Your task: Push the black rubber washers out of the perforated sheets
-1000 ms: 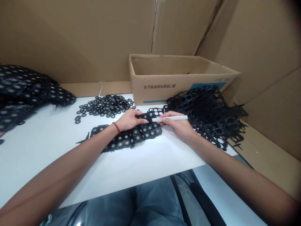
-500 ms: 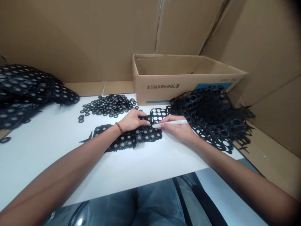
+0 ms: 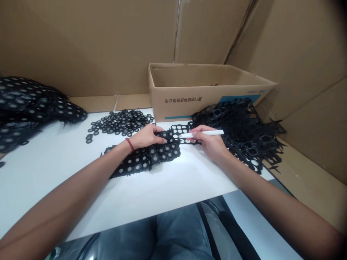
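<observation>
White pen (image 3: pixel 206 133) pinched in right hand (image 3: pixel 208 142); left hand (image 3: pixel 148 137) presses black sheet (image 3: pixel 146 159).

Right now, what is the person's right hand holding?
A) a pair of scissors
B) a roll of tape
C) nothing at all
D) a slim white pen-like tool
D: the right hand grips a slim white pen-like tool, its tip pointing at the black punched sheet that the left hand presses onto the white table.
</observation>
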`<act>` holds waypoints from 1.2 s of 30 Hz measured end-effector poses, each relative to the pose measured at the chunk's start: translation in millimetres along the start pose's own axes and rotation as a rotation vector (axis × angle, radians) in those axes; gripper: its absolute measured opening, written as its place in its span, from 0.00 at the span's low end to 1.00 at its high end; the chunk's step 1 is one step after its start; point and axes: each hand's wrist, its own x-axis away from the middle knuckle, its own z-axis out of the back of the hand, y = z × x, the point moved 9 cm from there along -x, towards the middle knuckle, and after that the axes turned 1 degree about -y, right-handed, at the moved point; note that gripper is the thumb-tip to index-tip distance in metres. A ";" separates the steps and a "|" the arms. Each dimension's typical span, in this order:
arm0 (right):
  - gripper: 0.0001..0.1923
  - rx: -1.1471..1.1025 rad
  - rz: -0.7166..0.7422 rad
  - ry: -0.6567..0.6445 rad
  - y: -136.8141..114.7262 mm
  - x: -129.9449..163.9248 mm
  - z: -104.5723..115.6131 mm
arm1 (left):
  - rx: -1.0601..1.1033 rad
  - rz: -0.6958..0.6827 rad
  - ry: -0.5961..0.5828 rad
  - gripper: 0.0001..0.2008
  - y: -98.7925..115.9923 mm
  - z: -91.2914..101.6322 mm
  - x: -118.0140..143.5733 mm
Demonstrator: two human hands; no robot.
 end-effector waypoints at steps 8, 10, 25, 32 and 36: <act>0.02 0.069 0.017 -0.053 -1.3 2.5 -8.2 | -0.313 -0.026 0.122 0.10 10.1 2.7 2.8; 0.02 0.070 0.014 -0.088 -1.5 3.9 -12.3 | -0.315 -0.032 0.135 0.09 11.1 1.6 3.6; 0.03 0.100 0.150 -0.085 -17.4 9.6 -12.2 | -0.292 -0.051 0.083 0.13 4.3 -8.9 2.2; 0.05 0.306 0.110 -0.107 -19.1 13.8 -20.5 | -0.289 -0.072 0.068 0.10 5.2 -10.2 3.1; 0.05 0.324 0.089 -0.128 -18.1 14.4 -24.6 | -0.293 -0.053 0.079 0.08 5.9 -9.3 3.5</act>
